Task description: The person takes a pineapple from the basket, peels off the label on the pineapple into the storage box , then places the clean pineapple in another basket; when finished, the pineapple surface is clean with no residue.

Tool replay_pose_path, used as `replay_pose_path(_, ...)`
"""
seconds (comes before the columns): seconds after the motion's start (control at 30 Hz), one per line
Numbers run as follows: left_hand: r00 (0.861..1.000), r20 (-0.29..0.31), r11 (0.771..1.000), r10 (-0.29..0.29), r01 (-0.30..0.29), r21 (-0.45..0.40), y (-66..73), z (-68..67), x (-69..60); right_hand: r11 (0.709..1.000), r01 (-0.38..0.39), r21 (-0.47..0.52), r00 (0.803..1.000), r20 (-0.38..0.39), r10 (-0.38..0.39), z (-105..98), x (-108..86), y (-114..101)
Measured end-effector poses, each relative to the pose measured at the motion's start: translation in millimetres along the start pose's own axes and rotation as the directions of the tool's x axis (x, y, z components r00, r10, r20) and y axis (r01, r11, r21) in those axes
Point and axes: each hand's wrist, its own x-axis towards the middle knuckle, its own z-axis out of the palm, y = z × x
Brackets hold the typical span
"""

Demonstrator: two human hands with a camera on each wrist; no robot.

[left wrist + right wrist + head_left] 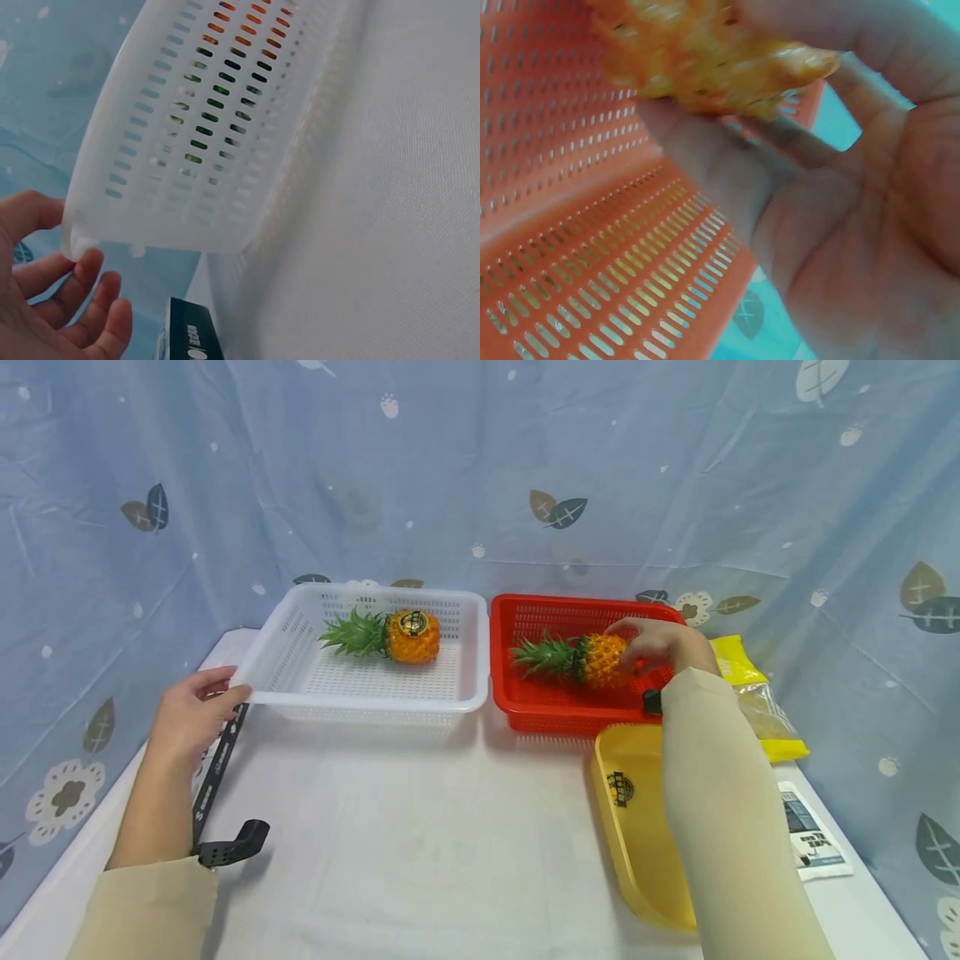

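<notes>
While the left hand (193, 714) pinches the white basket (367, 701) at its near left corner, the right hand (667, 643) curls its grip round the orange pineapple (600, 662) inside the red basket (547, 720). Crown (545, 655) points left. Second pineapple (415, 649), label (413, 623) showing, lies in the white basket.

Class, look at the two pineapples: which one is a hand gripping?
The pineapple in the red basket: the right hand grips its orange body. No hand touches the other pineapple, in the white basket.
</notes>
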Motion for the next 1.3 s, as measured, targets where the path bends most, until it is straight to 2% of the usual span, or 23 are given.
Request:
replay_pose_path(0.2, 1.000, 0.003, 1.000, 0.019, -0.019, -0.006, -0.2, 0.0, 0.6, 0.998, -0.062, -0.015, 0.998, -0.009, 0.062, 0, -2.3, 0)
replay_pose_path(0.33, 0.999, 0.003, 0.999, 0.032, -0.032, -0.003, 0.1, 0.1, 0.0, 0.998, -0.060, -0.003, 0.997, -0.042, 0.060, 0, -0.2, 2)
replay_pose_path(0.57, 0.999, 0.022, 0.999, 0.045, -0.045, -0.005, -0.6, 2.5, -0.6, 0.991, -0.062, -0.118, 0.993, -0.111, 0.049, -3, 7.5, 7)
replay_pose_path(0.7, 0.998, 0.032, 0.999, 0.048, -0.048, -0.003, -1.5, 0.8, -0.3, 0.989, -0.059, -0.133, 0.989, -0.141, 0.040, -4, 12.0, 6)
replay_pose_path(0.93, 0.998, 0.025, 0.999, 0.053, -0.053, 0.002, -3.1, -4.6, -2.1, 0.988, -0.095, -0.124, 0.980, -0.186, 0.070, -5, 14.8, -1)
replay_pose_path(1.3, 0.999, 0.021, 0.999, 0.046, -0.046, 0.008, -1.2, -1.1, -2.5, 0.995, -0.080, -0.053, 0.976, -0.207, 0.067, -5, 12.8, 6)
